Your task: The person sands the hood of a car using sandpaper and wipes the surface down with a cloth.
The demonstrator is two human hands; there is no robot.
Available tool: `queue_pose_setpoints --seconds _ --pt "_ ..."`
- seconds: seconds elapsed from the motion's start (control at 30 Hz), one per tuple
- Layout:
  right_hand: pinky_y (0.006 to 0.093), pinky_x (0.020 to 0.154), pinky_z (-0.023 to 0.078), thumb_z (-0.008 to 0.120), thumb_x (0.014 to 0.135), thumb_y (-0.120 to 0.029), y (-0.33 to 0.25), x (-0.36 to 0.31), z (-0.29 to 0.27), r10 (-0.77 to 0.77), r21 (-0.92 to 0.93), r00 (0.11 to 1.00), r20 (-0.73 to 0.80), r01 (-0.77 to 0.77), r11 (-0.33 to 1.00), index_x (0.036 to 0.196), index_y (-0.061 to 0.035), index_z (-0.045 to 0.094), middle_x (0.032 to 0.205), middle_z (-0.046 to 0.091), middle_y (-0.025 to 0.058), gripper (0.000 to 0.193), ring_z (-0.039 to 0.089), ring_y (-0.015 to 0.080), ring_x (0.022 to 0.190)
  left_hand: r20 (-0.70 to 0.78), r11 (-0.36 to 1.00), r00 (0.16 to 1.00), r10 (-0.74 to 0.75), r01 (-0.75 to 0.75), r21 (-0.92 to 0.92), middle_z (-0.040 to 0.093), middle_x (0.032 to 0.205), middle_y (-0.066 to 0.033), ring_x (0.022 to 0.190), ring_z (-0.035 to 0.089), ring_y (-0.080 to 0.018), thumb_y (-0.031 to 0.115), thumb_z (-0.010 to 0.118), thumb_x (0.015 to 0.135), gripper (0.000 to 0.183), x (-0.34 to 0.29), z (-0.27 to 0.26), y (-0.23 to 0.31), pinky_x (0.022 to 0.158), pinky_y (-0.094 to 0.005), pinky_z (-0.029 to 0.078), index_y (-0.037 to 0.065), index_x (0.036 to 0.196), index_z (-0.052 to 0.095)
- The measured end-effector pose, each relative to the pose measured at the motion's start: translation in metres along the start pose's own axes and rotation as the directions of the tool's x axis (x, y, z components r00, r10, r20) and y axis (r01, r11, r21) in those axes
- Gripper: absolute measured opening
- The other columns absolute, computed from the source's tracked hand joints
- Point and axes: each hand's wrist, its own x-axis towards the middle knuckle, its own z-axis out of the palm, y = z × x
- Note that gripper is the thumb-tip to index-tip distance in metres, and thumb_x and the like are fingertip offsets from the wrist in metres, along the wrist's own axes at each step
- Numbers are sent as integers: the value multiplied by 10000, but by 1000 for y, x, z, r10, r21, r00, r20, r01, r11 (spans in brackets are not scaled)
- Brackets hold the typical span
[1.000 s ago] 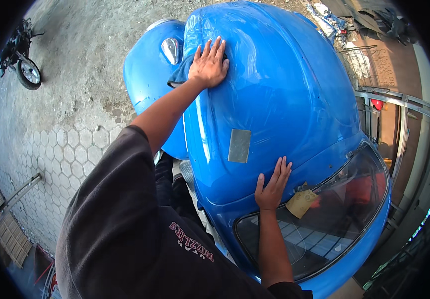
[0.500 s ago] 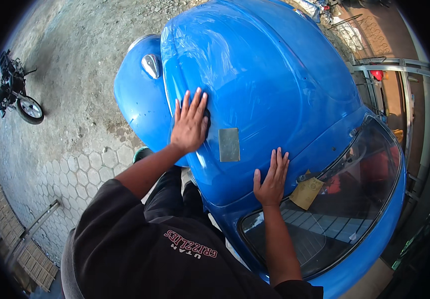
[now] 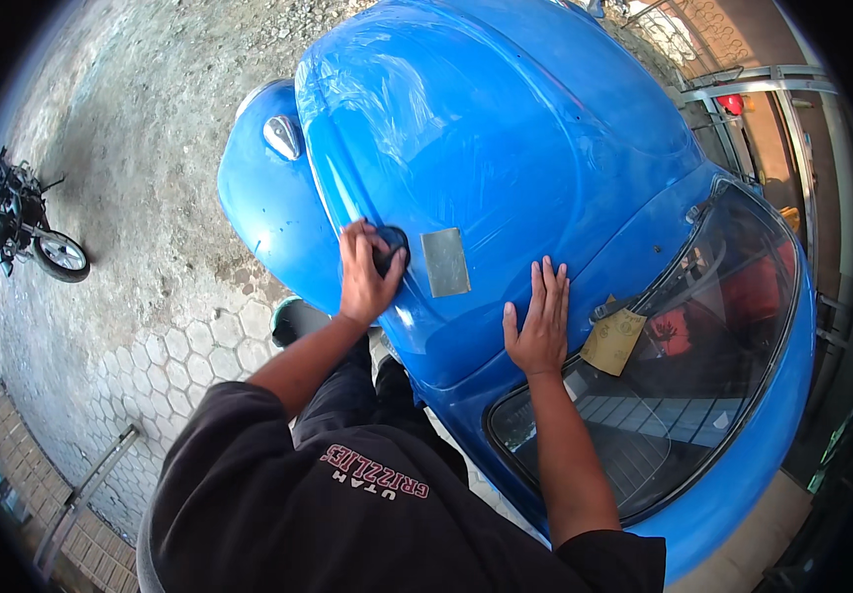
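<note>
Before me is a blue car with a rounded hood [image 3: 506, 168], whose surface has pale, cloudy streaks toward the far left. My left hand [image 3: 365, 282] is closed around a small black rounded pad [image 3: 388, 242] on the hood's left edge; the fingers partly cover it. A grey rectangular sheet [image 3: 445, 262], like sandpaper, lies flat just to its right. My right hand [image 3: 539, 326] rests flat on the hood near the windshield, fingers stretched out and nothing in it. Beside it, a folded tan paper sheet [image 3: 612, 342] lies over the windshield's lower edge.
The dark windshield [image 3: 683, 405] curves away at right. A blue fender with a chrome-rimmed lamp [image 3: 282, 137] bulges out at left. A motorcycle [image 3: 36, 222] stands farther left on rough ground. Hexagonal pavers [image 3: 184, 361] lie by my feet, and a metal frame [image 3: 772, 84] stands beyond the car.
My left hand has gone from lying flat with outstretched fingers to curling around the black pad, and sits slightly nearer to me. The right hand stays flat on the hood. The view has shifted slightly.
</note>
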Motion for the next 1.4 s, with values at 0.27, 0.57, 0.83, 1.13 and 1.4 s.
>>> queue_pose_setpoints --seconds 0.27,0.57,0.83,1.13,1.4 --pt "649 1498 258 648 1171 -362 -4 2 4 -7 8 1000 -10 7 1000 1842 29 406 1925 376 260 813 286 543 1812 704 843 479 525 -410 -350 505 1851 -155 1811 359 -425 272 922 994 503 -131 -21 17 1418 -786 311 157 1435 708" --pt "643 1510 241 637 1164 -331 -4 2 3 32 23 999 25 -32 999 1842 37 395 1934 357 258 808 261 544 1821 -57 985 992 -110 117 126 314 1960 -201 1834 222 -527 293 660 1208 451 46 -18 -81 1433 -808 115 94 1612 640" --pt "644 1500 256 643 1141 -325 -12 10 0 -23 81 999 -35 26 996 1817 51 436 1910 397 273 801 305 551 1804 -198 840 941 -276 336 425 528 1759 -207 1687 429 -432 382 707 1067 639 285 20 -99 1426 -598 318 83 1632 732" --pt "656 1490 264 623 1124 -327 -4 4 -7 17 79 1000 6 -18 997 1805 62 452 1908 401 282 803 314 558 1800 725 722 443 527 -683 -108 425 1954 -97 1824 367 -342 108 637 1123 861 170 -4 25 1528 -596 212 226 1929 359" --pt "711 1470 274 601 1139 -323 -3 1 -8 33 63 998 55 -37 997 1816 48 439 1899 401 302 789 306 577 1796 391 874 845 365 -456 170 540 1876 -116 1769 444 -394 266 498 1253 564 274 6 -63 1483 -605 293 226 1809 583"
